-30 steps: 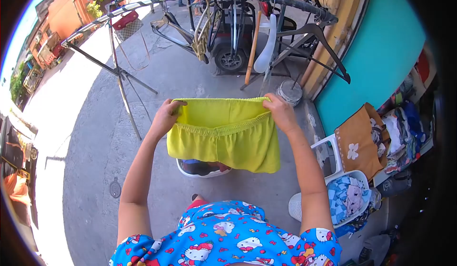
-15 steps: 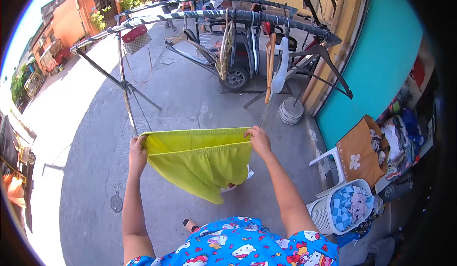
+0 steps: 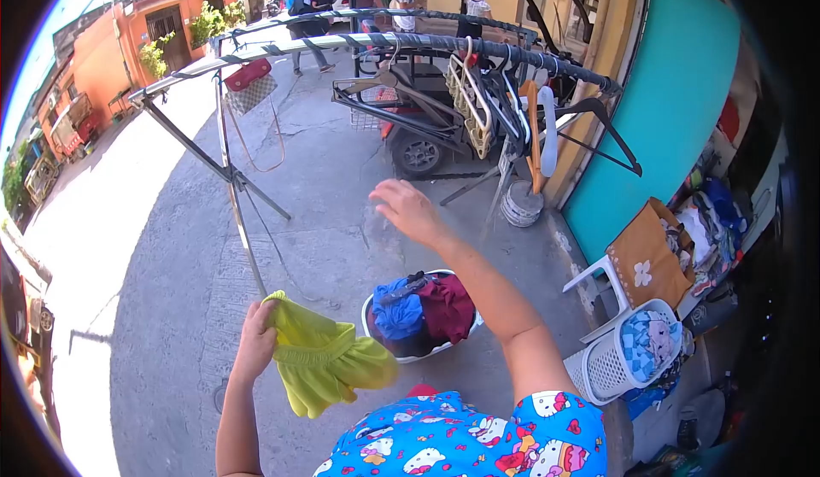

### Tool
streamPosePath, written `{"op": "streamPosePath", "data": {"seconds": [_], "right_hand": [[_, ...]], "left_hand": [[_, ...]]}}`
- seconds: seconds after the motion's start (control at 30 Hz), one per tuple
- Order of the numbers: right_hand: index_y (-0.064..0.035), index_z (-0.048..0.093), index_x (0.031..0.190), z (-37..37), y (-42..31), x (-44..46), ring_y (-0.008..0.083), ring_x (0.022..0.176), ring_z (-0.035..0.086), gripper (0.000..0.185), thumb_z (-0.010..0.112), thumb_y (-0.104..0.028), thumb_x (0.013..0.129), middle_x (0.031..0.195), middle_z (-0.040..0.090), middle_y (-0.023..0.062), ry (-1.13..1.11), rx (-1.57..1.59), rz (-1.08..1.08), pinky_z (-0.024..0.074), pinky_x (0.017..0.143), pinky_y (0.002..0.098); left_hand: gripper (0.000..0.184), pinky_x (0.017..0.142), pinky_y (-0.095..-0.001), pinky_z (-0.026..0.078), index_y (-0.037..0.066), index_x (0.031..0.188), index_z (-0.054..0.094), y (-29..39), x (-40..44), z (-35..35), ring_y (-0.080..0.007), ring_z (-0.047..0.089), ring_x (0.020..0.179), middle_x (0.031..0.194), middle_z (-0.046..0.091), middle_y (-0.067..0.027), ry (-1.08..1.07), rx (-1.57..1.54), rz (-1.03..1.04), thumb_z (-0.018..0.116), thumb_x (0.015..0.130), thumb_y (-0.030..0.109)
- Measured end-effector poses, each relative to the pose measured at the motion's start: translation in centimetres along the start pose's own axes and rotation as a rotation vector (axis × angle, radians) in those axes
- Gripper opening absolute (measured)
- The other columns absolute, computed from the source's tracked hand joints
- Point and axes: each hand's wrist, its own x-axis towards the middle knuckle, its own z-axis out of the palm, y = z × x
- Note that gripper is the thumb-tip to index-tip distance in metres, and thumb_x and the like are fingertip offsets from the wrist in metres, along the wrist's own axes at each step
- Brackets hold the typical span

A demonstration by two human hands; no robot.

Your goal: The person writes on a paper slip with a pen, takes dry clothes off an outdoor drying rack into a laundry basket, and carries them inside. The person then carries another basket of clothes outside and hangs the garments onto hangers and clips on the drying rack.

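Observation:
My left hand (image 3: 255, 339) is closed on one end of a lime-green garment (image 3: 323, 359) with a gathered elastic waistband. The cloth hangs bunched from the fist, its lower right end blurred by motion. My right hand (image 3: 408, 212) is raised and empty, fingers stretched out, below the row of hangers. Those include a dark clothes hanger (image 3: 401, 97), a cream hanger (image 3: 474, 105), a wooden hanger (image 3: 534, 135) and a white hanger (image 3: 547, 131). Between my arms, on the ground, stands a tub (image 3: 413, 359) with blue and maroon clothes.
A pole rack (image 3: 342, 40) spans the front, with a chequered bag (image 3: 253, 91) at its left. On the right are a white laundry basket (image 3: 598, 374), a brown cloth bag (image 3: 647, 259) and a concrete-filled bucket (image 3: 519, 205). Several people and a parked vehicle (image 3: 420, 154) stand beyond.
My right hand has let go of the garment and risen toward the hangers. My left hand has lowered the garment to the left, uncovering the tub. The hangers have shifted.

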Motion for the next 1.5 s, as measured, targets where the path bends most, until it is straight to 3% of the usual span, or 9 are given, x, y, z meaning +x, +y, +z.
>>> {"op": "streamPosePath", "data": {"seconds": [0.17,0.37,0.63,0.8,0.9,0.93,1.07,1.33,1.5], "right_hand": [[-0.0075,0.055,0.087,-5.4,3.1,9.0,0.0239,0.088,0.049,0.018,0.060,-0.014,0.071,0.090,0.052,0.0058,0.329,-0.674,0.023,0.0410,0.076,0.0348],[-0.0083,0.051,0.085,-6.0,8.9,11.0,0.0233,0.086,0.050,0.017,0.059,-0.014,0.071,0.084,0.047,0.0072,0.168,-1.031,0.134,0.0458,0.068,0.0334],[-0.0084,0.046,0.086,-5.0,9.8,11.0,0.0237,0.081,0.052,0.024,0.061,-0.012,0.068,0.084,0.046,0.0073,0.204,-0.893,0.204,0.0473,0.066,0.0329],[-0.0049,0.044,0.083,-4.9,8.5,12.7,0.0202,0.075,0.055,0.023,0.058,-0.014,0.068,0.072,0.053,0.0069,0.210,-0.715,0.351,0.0446,0.060,0.0381],[-0.0038,0.046,0.086,-6.1,7.3,14.3,0.0194,0.064,0.056,0.023,0.057,-0.017,0.071,0.067,0.056,0.0085,0.005,-0.046,0.758,0.0425,0.056,0.0348],[-0.0026,0.048,0.090,-5.9,8.3,14.2,0.0165,0.055,0.053,0.026,0.057,-0.022,0.075,0.061,0.055,0.0086,0.028,0.136,0.679,0.0402,0.055,0.0308],[-0.0019,0.051,0.095,-6.1,7.4,15.1,0.0102,0.053,0.046,0.026,0.054,-0.023,0.081,0.057,0.049,0.0042,0.065,0.051,0.603,0.0377,0.051,0.0269],[-0.0029,0.052,0.090,-2.4,2.2,12.0,0.0024,0.054,0.036,0.017,0.044,-0.017,0.087,0.061,0.043,-0.0040,0.069,0.390,0.720,0.0280,0.048,0.0170],[-0.0049,0.046,0.093,11.5,-1.0,8.4,0.0085,0.063,0.045,0.015,0.040,-0.018,0.090,0.072,0.049,0.0024,0.529,0.569,0.487,0.0368,0.062,0.0215]], "left_hand": [[0.044,0.086,-0.0351,0.037,0.001,0.108,0.047,-1.5,1.4,-1.8,-0.0303,0.045,0.098,0.102,0.045,-0.0143,-0.060,0.113,0.006,0.036,0.066,-0.005],[0.041,0.086,-0.0351,0.038,0.001,0.106,0.048,-5.0,4.0,-4.7,-0.0306,0.046,0.098,0.102,0.045,-0.0143,-0.032,0.120,-0.054,0.037,0.067,-0.004],[0.045,0.086,-0.0315,0.038,-0.002,0.107,0.049,-11.3,10.8,-8.6,-0.0277,0.046,0.097,0.100,0.046,-0.0131,-0.039,0.182,-0.101,0.037,0.063,-0.007],[0.045,0.086,-0.0347,0.038,-0.001,0.108,0.049,-13.5,15.1,-8.9,-0.0319,0.046,0.098,0.102,0.046,-0.0167,-0.044,0.151,-0.082,0.037,0.064,-0.006],[0.047,0.086,-0.0328,0.038,-0.001,0.109,0.048,-14.0,17.5,-8.5,-0.0295,0.046,0.098,0.102,0.045,-0.0143,-0.076,0.138,-0.054,0.037,0.064,-0.007],[0.048,0.086,-0.0318,0.038,-0.001,0.110,0.048,-14.2,18.4,-8.4,-0.0282,0.046,0.099,0.101,0.045,-0.0131,-0.088,0.135,-0.037,0.037,0.064,-0.007],[0.049,0.089,-0.0327,0.036,0.000,0.112,0.047,-15.7,22.6,-8.1,-0.0292,0.043,0.103,0.105,0.045,-0.0140,-0.171,0.142,0.066,0.038,0.064,-0.007],[0.046,0.088,-0.0347,0.038,0.000,0.113,0.045,-13.0,29.9,-11.3,-0.0305,0.044,0.102,0.106,0.044,-0.0162,-0.365,0.224,0.142,0.040,0.068,-0.005],[0.044,0.089,-0.0348,0.038,0.002,0.115,0.043,-10.4,32.2,-14.3,-0.0288,0.045,0.104,0.107,0.044,-0.0149,-0.418,0.228,0.229,0.040,0.071,-0.003]]}}
